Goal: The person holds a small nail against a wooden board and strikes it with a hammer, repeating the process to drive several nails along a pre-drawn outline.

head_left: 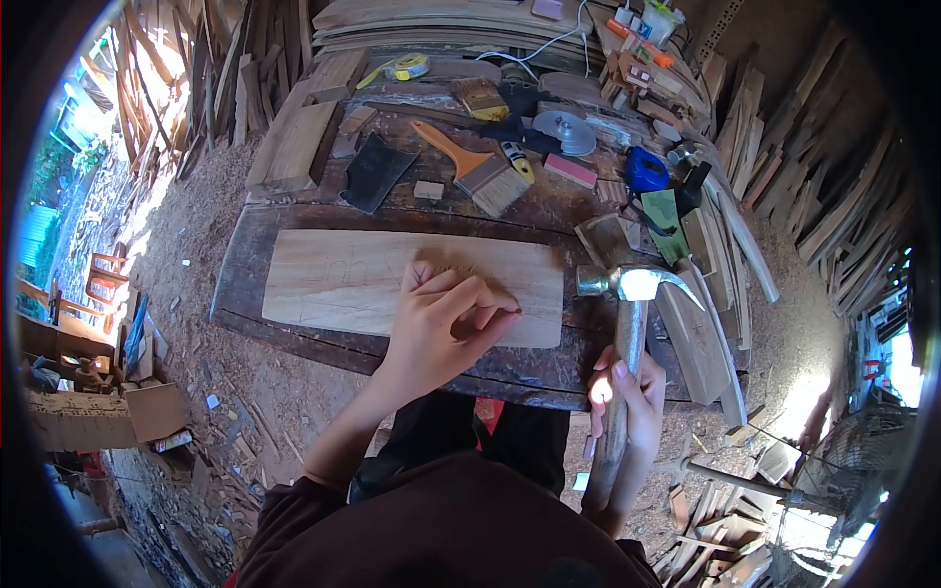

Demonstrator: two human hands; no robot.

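A pale wooden board (333, 269) with faint pencil marks lies flat along the near side of the workbench. Over its right half is my left hand (441, 318), thumb and forefinger pinched together; a tiny dark point shows at the fingertips, too small to name. My right hand (637, 397) is wrapped around the wooden handle of a claw hammer (642, 284). The hammer stands upright just right of the board, its metal head up and its claw curving to the right.
Behind the board, the workbench (235, 284) holds an orange-handled paintbrush (451, 147), a black sheet (377, 174), a blue tape measure (647, 169), a yellow tape measure (407, 67) and a clear disc (566, 132). Wood strips (706, 343) line its right edge.
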